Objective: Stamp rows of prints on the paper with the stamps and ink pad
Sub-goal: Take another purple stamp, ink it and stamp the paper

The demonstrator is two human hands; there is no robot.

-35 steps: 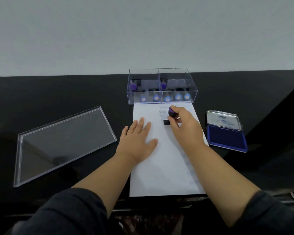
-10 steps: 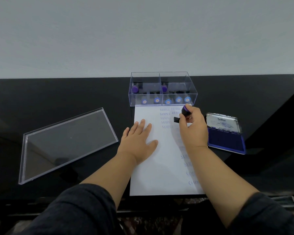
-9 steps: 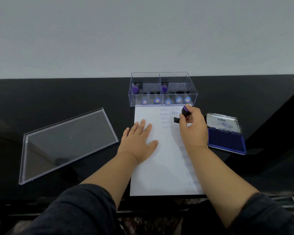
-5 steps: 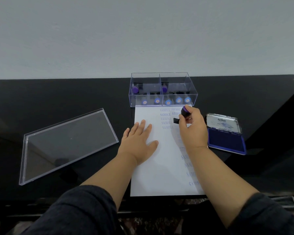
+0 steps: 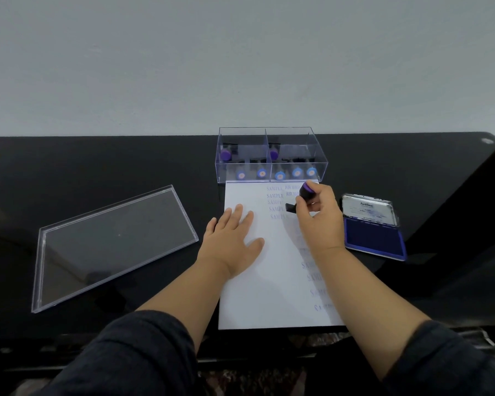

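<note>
Pinching a purple-capped stamp with a black base (image 5: 303, 197), the right hand (image 5: 320, 221) sets its base on the upper part of the white sheet of paper (image 5: 272, 287), right of a column of blue "SAMPLE" prints (image 5: 275, 202). The left hand (image 5: 233, 244) lies flat with fingers straight, pressing the paper at centre frame. Right of the paper sits the open blue ink pad with its silver lid raised (image 5: 373, 237). Above the paper stands a clear divided plastic box of stamps (image 5: 270, 155); its clear flat lid (image 5: 109, 244) lies at left on the black table (image 5: 97, 167).
</note>
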